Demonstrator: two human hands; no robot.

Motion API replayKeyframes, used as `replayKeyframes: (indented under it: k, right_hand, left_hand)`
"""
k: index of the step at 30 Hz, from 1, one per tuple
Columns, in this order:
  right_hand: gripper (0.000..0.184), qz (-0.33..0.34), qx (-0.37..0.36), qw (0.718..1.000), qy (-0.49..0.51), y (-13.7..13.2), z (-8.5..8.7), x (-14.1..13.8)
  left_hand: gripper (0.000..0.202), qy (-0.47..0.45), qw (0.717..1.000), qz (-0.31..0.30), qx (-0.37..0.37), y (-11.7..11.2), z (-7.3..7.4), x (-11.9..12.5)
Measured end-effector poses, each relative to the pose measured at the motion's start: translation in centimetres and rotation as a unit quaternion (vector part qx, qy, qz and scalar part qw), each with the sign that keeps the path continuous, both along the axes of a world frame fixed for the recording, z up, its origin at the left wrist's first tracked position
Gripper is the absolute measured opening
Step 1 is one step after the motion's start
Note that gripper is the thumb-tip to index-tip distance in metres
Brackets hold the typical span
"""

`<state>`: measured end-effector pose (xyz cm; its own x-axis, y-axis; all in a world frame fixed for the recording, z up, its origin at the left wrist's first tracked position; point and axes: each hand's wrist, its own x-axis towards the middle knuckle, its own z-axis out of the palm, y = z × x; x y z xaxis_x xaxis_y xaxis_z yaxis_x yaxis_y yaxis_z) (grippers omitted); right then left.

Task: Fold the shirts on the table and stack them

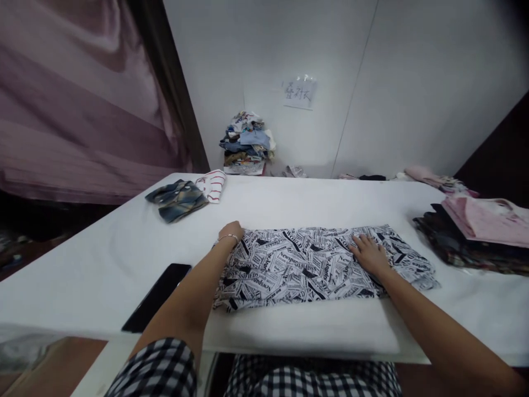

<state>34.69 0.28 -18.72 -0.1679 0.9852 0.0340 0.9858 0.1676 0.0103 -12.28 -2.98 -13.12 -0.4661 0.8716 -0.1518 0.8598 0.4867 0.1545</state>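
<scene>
A black-and-white newspaper-print shirt (301, 264) lies on the white table in a long folded strip in front of me. At its far left corner my left hand (231, 230), with a bracelet at the wrist, is closed on the fabric's edge; the fingertips are partly hidden. My right hand (370, 253) lies flat on the right part of the shirt, fingers slightly spread and palm down. Beyond that hand, the shirt's right end spreads out loosely with some wrinkles. Left of the shirt, partly under my left forearm in view, is a black flat device (159, 295), perhaps a phone or tablet.
The white table (314, 204) bears a folded plaid garment (179, 199) and a red-striped one (212, 184) at the back left. Folded clothes (487, 231) are stacked at the right. Behind the table stands a clothes pile (247, 144); a handwritten sign (300, 92) hangs on the wall.
</scene>
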Motion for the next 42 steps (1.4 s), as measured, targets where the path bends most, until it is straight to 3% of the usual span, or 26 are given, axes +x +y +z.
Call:
replayKeyframes:
  k: [8, 12, 15, 22, 27, 31, 33, 37, 42]
  right_hand:
    - [0.055, -0.004, -0.041, 0.997, 0.067, 0.0, 2.1, -0.2]
    - [0.057, 0.009, -0.026, 0.997, 0.073, -0.3, 2.6, -0.5]
    - [0.056, 0.02, -0.052, 0.996, 0.072, -0.5, 2.6, -1.0]
    - [0.059, 0.03, -0.042, 0.994, 0.095, -0.9, 2.7, -0.5]
    - [0.056, 0.025, -0.051, 0.994, 0.089, -1.1, 1.8, 0.0]
    - [0.057, 0.015, -0.04, 0.994, 0.099, -1.4, 2.7, -0.7]
    - [0.059, 0.038, -0.016, 0.992, 0.116, -2.1, 3.6, -1.9]
    - [0.063, 0.15, 0.005, 0.975, 0.163, -4.8, 5.8, -6.3]
    - [0.067, 0.266, -0.007, 0.94, 0.214, -8.0, 8.2, -13.6]
  left_hand:
    - [0.047, 0.013, 0.997, -0.076, 0.03, -1.7, 0.9, -0.7]
    - [0.054, 0.056, 0.974, -0.181, 0.12, -2.0, -0.1, -0.7]
    - [0.061, 0.06, 0.967, -0.232, 0.09, -1.8, -0.8, -0.1]
    - [0.047, 0.054, 0.983, -0.175, -0.014, -2.3, 0.0, -0.1]
    - [0.046, 0.028, 0.994, -0.105, -0.009, -3.5, 0.5, -1.5]
    - [0.049, 0.038, 0.996, -0.076, 0.025, -4.7, 0.7, -1.4]
    - [0.052, 0.056, 0.994, -0.052, 0.074, -5.9, 0.8, -1.3]
    - [0.053, 0.054, 0.989, -0.009, 0.136, -9.5, 0.5, -0.9]
    - [0.059, 0.017, 0.992, 0.057, 0.108, -13.5, 0.2, 0.5]
